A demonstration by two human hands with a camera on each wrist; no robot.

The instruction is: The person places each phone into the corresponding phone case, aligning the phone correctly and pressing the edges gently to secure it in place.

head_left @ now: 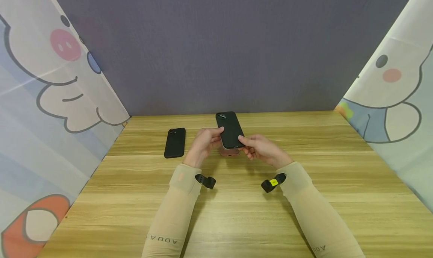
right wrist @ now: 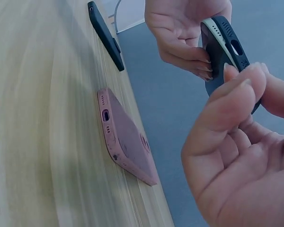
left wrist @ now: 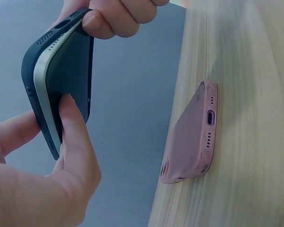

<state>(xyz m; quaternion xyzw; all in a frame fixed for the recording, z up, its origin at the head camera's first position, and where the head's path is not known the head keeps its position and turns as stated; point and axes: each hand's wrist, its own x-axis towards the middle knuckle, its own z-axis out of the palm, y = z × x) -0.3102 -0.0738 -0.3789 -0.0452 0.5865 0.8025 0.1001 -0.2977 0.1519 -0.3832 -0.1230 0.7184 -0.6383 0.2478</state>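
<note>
A phone in a black case (head_left: 229,129) is held above the wooden table (head_left: 236,213) by both hands. My left hand (head_left: 205,142) grips its left edge, thumb on the screen side (left wrist: 71,123). My right hand (head_left: 258,147) pinches its near bottom corner, with the fingertips (right wrist: 241,80) against the case (right wrist: 225,45). The case is partly peeled off the phone's pale metal frame (left wrist: 42,80). Directly under the hands a pink case (left wrist: 191,137) lies flat on the table (right wrist: 125,137); in the head view only its edge (head_left: 229,152) shows.
A second black phone or case (head_left: 174,142) lies flat on the table to the left, also seen in the right wrist view (right wrist: 105,35). Cartoon-printed curtains (head_left: 50,100) close the left and right sides, and a grey wall (head_left: 220,47) stands behind.
</note>
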